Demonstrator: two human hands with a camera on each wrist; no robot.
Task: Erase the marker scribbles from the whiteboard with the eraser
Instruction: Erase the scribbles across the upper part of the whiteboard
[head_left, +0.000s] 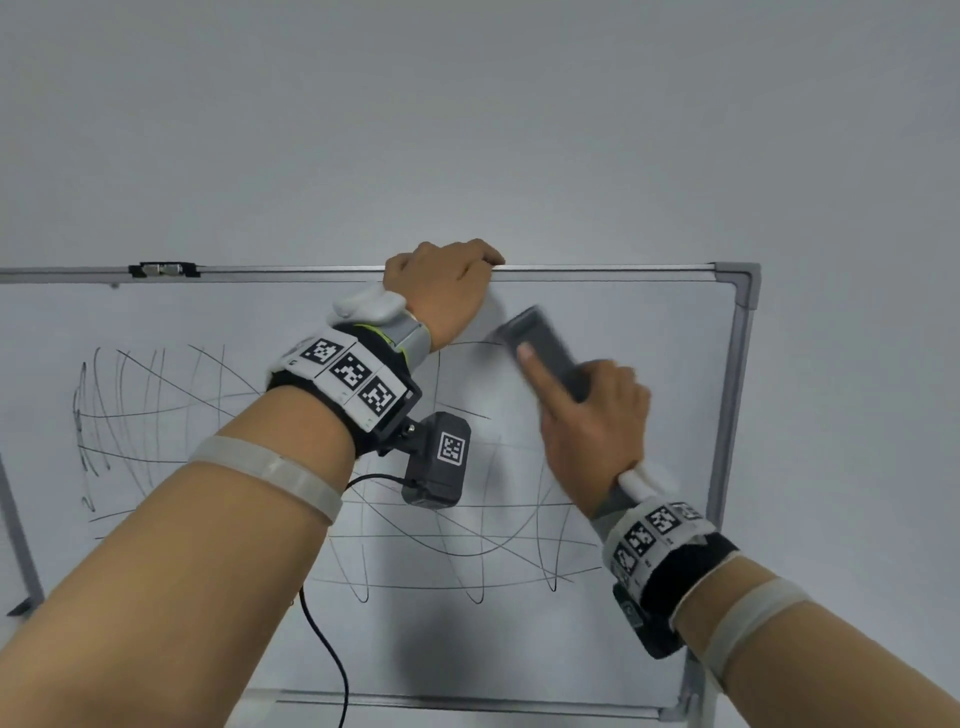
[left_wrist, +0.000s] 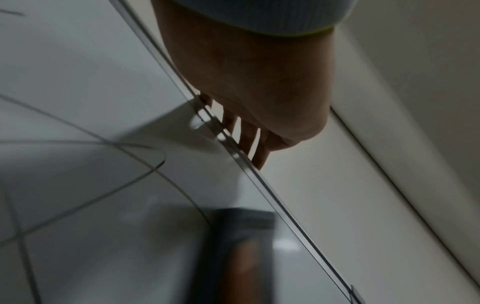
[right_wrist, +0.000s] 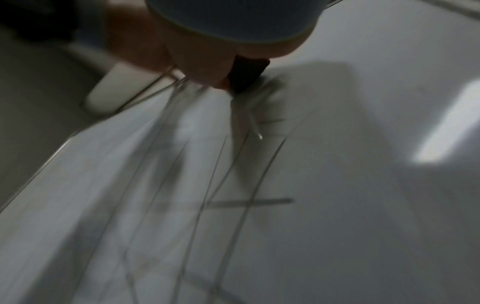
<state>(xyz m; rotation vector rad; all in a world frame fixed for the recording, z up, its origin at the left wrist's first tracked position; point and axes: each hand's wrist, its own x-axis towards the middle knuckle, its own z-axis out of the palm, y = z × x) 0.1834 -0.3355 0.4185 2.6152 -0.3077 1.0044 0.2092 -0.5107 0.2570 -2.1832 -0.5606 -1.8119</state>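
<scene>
A: What lies around the whiteboard (head_left: 623, 597), and does anything block the view of it?

B: A black clip (head_left: 163, 269) sits on its top rail, well left of the left hand (head_left: 441, 291). Both forearms cross in front of the board, each wearing a wrist rig with square black-and-white markers; a small black box with a cable (head_left: 327, 644) hangs from the left rig, over the middle scribbles.

A: The hands?

B: The left hand is hooked over the top rail, fingers curled behind it, as the left wrist view shows. The right hand (head_left: 592, 415) grips the eraser (head_left: 543, 351), index finger laid straight along its back.

A: And where is the eraser?

B: Flat against the board, just right of and below the left hand, in the upper right part, blurred. The marker scribbles (head_left: 171, 410) run from the left part across the middle to below the eraser.

A: The surface and room?

B: The board is white and glossy with a grey metal frame, and behind it a plain pale wall (head_left: 467, 114).
</scene>
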